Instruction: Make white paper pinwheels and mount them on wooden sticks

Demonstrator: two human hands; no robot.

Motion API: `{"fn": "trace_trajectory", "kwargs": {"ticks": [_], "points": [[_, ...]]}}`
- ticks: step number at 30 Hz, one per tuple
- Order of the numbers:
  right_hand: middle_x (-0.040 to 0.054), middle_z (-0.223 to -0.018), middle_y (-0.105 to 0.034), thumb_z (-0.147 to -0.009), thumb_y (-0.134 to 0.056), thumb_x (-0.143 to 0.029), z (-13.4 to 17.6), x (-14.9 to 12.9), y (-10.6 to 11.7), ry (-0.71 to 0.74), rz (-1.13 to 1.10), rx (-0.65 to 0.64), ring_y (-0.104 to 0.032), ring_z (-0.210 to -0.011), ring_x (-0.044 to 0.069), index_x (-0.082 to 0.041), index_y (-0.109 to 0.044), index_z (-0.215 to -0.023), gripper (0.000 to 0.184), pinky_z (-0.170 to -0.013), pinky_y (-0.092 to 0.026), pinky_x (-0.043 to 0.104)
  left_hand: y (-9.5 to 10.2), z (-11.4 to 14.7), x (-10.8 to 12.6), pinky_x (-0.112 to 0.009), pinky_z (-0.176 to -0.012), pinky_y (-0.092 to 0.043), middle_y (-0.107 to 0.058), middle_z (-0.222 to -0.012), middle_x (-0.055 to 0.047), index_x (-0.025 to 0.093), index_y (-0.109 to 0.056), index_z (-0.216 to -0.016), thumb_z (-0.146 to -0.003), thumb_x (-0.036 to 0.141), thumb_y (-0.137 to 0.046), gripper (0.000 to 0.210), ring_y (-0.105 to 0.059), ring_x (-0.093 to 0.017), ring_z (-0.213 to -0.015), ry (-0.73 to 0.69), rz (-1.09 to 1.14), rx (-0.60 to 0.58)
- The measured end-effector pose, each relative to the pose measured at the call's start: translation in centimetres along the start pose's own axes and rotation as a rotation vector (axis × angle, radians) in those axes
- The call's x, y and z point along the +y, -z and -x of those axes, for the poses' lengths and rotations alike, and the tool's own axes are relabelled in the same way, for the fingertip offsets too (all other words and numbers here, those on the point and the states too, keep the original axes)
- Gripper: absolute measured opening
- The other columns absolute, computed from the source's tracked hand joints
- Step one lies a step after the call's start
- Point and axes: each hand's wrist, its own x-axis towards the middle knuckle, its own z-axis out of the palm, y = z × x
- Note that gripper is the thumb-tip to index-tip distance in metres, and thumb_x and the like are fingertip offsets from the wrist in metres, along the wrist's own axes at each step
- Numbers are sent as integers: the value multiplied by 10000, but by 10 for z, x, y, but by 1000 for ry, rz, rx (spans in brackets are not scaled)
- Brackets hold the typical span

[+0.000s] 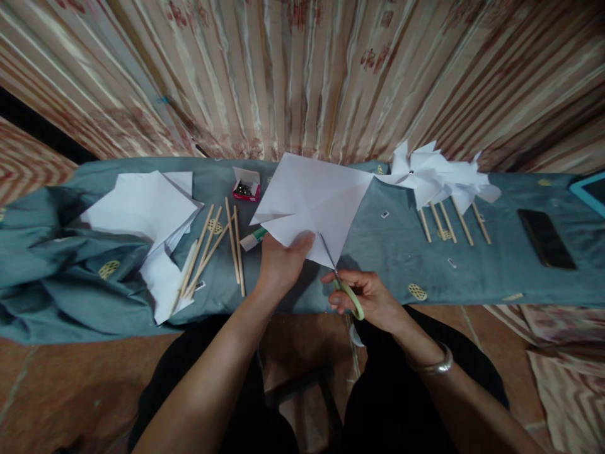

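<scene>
A square white sheet of paper (321,183) is held up over the cloth, with one slit visible on its left side. My left hand (283,258) pinches its lower edge, thumb on top. In my right hand (363,293) is a pair of scissors (352,299) with light green handles, fingers in the loops. The blades reach over the sheet's lower right corner, pointing towards its middle. Just behind my left hand lies a green and white object (255,238), partly covered by the paper. Beyond the sheet's left edge stands a small red box (246,189) of dark metal bits, lid up.
Several wooden sticks (208,246) lie left of my hands, beside a pile of white paper (137,205). Paper pinwheels (425,170) on sticks rest at the right, near a dark phone (547,239) and a blue-edged device (590,189). A patterned curtain (312,75) hangs behind.
</scene>
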Motion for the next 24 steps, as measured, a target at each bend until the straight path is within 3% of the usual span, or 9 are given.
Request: {"fn": "trace_trajectory", "kwargs": {"ticks": [16,24], "points": [[-37,-580,-651,-554,-878,-476,0,0,-2,0,-13,49,-574,-468,86,-193,-702,-866,456,-468,-480,207,-3,3,-1,-361,-807,-556,-742,-905,-66,171,-641,-862,-651,243,-702,231,-686,-223,-828,16,21,15],[-50,-554,-629,-530,-888,-477,-1,-2,-1,-13,-4,59,-585,-482,92,-189,-689,-882,496,-495,-505,215,-5,6,-4,-361,-732,-560,-723,-825,-52,191,-624,-819,-649,254,-706,198,-664,-215,-749,43,45,-5]]}}
